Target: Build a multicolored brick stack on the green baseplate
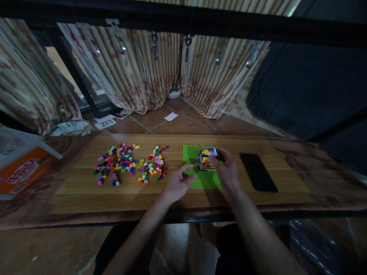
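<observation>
A small multicoloured block built of toy bricks (207, 160) stands on a green studded baseplate (200, 183). My right hand (228, 170) grips the block at its right side, the thumb across the front and the fingers towards the back. Just left of the block is my left hand (178, 184), its thumb and fingers apart with nothing visible between them. Loose bricks in many colours lie on the wooden board in a large pile (119, 162) and a smaller cluster (151, 166), both left of the baseplate.
A black flat tablet-like slab (258, 172) lies right of the baseplate on the wooden board (177, 200). An orange-labelled plastic box (25, 168) stands at the far left. A dark horizontal bar with hanging clips (155, 46) crosses the top, before striped curtains (137, 72).
</observation>
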A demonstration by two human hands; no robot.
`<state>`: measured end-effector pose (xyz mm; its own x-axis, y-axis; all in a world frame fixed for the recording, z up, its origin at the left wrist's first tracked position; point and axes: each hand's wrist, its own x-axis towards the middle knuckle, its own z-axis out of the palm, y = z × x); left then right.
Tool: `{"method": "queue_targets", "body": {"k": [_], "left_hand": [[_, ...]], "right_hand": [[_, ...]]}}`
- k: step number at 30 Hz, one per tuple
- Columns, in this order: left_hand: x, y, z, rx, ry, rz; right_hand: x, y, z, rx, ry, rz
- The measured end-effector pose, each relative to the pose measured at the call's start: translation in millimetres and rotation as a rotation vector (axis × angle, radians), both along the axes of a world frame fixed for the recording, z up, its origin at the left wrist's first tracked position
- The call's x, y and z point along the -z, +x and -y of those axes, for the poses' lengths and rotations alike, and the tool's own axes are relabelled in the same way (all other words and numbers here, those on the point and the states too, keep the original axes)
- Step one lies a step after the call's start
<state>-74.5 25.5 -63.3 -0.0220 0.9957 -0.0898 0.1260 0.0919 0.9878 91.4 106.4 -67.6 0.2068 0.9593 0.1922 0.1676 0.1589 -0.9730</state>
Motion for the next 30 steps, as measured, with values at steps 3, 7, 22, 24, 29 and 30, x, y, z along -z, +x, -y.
{"method": "queue_targets", "body": {"k": [3, 7, 22, 24, 29, 30], "left_hand": [[0.4, 0, 0, 0.005, -0.007, 0.0], [2.9, -2, 1, 0.002, -0.013, 0.001], [3.0, -9, 2, -0.006, 0.025, -0.04], [1.9, -13, 1, -0.035, 0.057, 0.0], [-5.1, -34, -6, -0.221, 0.116, 0.164], [-7.9, -40, -7, -0.28, 0.12, 0.201]], "right_hand": [[0.2, -1, 1, 0.009, -0.008, -0.031], [2.3, 0, 1, -0.002, 0.008, -0.008], [0.0, 5, -3, -0.078, -0.115, -0.256], [-4.4, 7, -2, -0.048, -0.087, -0.327], [-19.7, 4, 11, 0.181, 0.183, -0.149], [-22.0, 0, 16, 0.173, 0.233, -0.1]]}}
